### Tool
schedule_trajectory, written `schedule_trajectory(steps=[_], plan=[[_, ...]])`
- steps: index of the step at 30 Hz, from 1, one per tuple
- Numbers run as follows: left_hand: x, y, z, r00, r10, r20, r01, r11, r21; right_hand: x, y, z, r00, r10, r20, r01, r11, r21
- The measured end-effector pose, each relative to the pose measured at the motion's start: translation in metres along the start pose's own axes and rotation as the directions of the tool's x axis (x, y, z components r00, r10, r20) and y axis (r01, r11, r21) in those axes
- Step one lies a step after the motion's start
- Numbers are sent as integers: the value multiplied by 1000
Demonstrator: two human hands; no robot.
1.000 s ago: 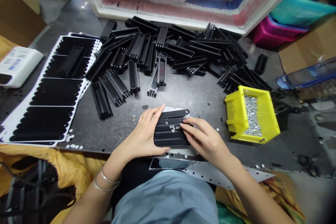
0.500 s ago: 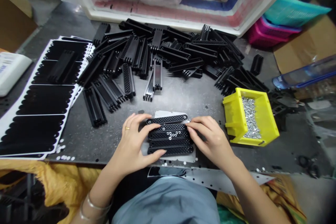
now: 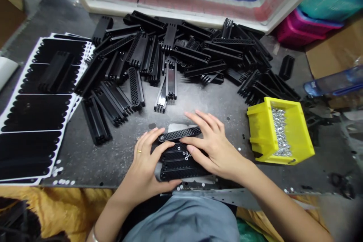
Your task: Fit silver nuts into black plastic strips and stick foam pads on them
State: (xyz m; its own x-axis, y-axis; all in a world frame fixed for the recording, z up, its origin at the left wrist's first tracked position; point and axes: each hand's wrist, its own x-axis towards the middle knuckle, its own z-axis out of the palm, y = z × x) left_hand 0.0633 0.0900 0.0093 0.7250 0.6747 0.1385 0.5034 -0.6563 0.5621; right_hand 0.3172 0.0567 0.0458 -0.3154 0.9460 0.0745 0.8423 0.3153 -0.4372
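Got a little row of black mesh strips [image 3: 178, 164] at bottom middle of the frame, on a dark bench [image 3: 215, 98], with tiny silver rings [image 3: 185, 155] sitting on them. The top strip [image 3: 180, 134] lies long axis left-to-right. The left hand [image 3: 144, 162] is nearer its left end, fingers [image 3: 147, 140] spread and resting around it, not clenched. The right hand [image 3: 215, 143] is over its right end, fingers [image 3: 198, 119] open, tips reaching past the strip. Yellow bin [image 3: 258, 132] of silver bits off to the right, big black pile [image 3: 170, 53] up top.
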Motion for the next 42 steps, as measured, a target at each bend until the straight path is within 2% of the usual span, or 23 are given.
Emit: schedule_trajectory(steps=[3, 6, 10, 13, 15, 21, 24, 27, 31, 37, 42], plan=[[1, -1, 1, 1000, 25, 13, -25, 1000, -6, 16, 0, 1, 995, -47, 92, 46, 999, 10], [1, -1, 1, 999, 34, 30, -33, 999, -20, 16, 4, -2, 991, -61, 118, 63, 998, -12], [1, -2, 0, 999, 19, 41, -18, 999, -47, -12, 16, -18, 999, 40, 17, -37, 988, -150], [3, -3, 1, 999, 14, 38, -12, 998, -60, -31, 21, -25, 993, 115, -38, -119, 982, -146], [7, -1, 2, 999, 15, 32, -14, 998, -57, -31, 18, -20, 994, 105, -19, -107, 989, -101], [22, 13, 7, 997, 57, 53, -58, 998, 21, 3, 11, 8, 998, 6, 69, -7, 1000, 9], [24, 15, 8, 998, 47, 52, -49, 998, 49, -8, 23, 2, 999, 36, 16, -35, 999, -42], [25, 16, 7, 998, 40, 55, -43, 998, 51, -38, 39, -9, 990, 114, -82, -120, 990, -75], [30, 19, 6, 996, 53, 78, -58, 996, 65, -65, 49, -7, 944, 225, -240, -238, 971, -24], [34, 18, 10, 995, 68, 71, -71, 997, 43, -54, 55, 14, 930, 253, -267, -258, 966, 14], [28, 19, 11, 999, 21, 42, -22, 1000, 20, -48, 61, 15, 916, 254, -309, -232, 967, 107]])
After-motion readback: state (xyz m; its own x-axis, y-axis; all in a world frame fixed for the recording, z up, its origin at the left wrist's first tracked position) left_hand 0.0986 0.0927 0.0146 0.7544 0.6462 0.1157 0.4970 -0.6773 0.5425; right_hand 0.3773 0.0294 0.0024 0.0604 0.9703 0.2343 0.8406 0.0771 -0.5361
